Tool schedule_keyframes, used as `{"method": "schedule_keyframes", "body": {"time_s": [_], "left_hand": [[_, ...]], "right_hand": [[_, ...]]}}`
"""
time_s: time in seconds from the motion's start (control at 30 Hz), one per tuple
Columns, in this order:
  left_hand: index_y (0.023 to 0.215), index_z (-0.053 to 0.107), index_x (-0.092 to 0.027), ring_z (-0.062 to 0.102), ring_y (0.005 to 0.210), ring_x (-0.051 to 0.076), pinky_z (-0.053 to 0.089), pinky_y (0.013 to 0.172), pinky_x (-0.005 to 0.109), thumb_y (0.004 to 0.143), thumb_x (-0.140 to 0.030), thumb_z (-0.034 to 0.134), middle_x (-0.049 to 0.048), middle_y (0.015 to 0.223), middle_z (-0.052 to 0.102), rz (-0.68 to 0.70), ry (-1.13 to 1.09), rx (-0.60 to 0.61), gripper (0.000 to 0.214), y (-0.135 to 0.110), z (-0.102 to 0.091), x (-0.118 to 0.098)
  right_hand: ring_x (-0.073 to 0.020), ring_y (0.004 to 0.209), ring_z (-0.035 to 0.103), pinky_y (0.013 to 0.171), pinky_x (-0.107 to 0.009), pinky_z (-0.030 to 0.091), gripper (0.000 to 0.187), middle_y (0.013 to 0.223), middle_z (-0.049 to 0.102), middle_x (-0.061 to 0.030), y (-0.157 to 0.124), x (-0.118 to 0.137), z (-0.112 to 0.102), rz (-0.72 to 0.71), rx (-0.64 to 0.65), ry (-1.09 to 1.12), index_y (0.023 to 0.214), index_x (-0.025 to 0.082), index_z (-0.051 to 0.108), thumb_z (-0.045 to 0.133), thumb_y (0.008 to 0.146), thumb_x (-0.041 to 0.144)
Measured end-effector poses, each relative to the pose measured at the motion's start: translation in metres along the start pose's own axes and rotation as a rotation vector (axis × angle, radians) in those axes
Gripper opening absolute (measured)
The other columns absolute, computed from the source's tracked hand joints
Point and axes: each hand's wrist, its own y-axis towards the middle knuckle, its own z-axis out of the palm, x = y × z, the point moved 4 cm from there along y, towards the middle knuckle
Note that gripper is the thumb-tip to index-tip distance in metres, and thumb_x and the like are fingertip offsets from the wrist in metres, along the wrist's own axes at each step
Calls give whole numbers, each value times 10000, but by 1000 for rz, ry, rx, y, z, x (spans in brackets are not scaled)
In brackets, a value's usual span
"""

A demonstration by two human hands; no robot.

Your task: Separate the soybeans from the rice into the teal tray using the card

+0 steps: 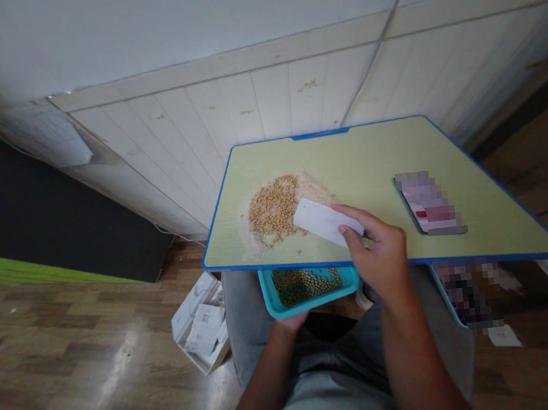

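Between the thumb and fingers of my right hand is a flat white card, tilted over the table. Its far end touches or hovers at the right side of a pile of yellow soybeans; which one, I cannot tell. Pale rice-like grains surround the beans on the tabletop. Below the table's front edge, my left hand supports a turquoise plastic tray from underneath, its fingers mostly hidden. Inside the tray lie more soybeans and darker green beans.
The pale green folding table has a blue rim and stands by a white panelled wall. A phone lies on its right part. On the wooden floor at left sits an open white box with papers and a cable.
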Motion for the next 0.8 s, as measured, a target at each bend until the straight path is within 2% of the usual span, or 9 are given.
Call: {"method": "schedule_keyframes", "body": {"time_s": [0.13, 0.3, 0.53, 0.73, 0.8], "left_hand": [[1217, 853, -399, 516, 1594, 275, 261, 1383, 604, 1088, -620, 364, -45, 1499, 763, 12, 1, -26, 552, 1, -1, -1], [1154, 869, -359, 546, 1569, 278, 269, 1385, 601, 1095, -585, 380, -37, 1477, 777, 25, -12, -58, 542, 0, -1, -2], [1126, 872, -371, 591, 1537, 284, 307, 1380, 617, 1107, -516, 336, -25, 1259, 870, 56, -21, -105, 556, -6, 11, -5], [1144, 862, -409, 552, 1574, 298, 371, 1353, 627, 1087, -476, 372, -55, 1371, 823, 51, 45, -165, 497, -13, 26, -12], [1206, 846, -413, 540, 1584, 303, 382, 1344, 641, 1084, -459, 363, -66, 1421, 796, 48, 50, -164, 501, -14, 32, -14]], "right_hand": [[-274, 1071, 854, 902, -413, 708, 349, 1200, 876, -44, 0, 0, 0, -4, 2, 5, 1244, 269, 854, 658, 965, 197], [-267, 1090, 852, 888, -386, 705, 354, 1209, 874, -46, -1, 3, 2, -10, 10, 30, 1251, 261, 853, 654, 967, 189], [-259, 1067, 854, 861, -362, 700, 352, 1194, 878, -41, -1, 1, 4, -6, 13, 42, 1238, 265, 859, 666, 954, 185], [-252, 1052, 857, 861, -347, 695, 346, 1191, 879, -42, 0, 1, 7, -24, 30, 53, 1236, 261, 860, 663, 962, 188], [-256, 1068, 854, 881, -353, 695, 348, 1200, 877, -40, 1, 2, 7, -31, 29, 57, 1238, 269, 860, 660, 965, 186]]}}
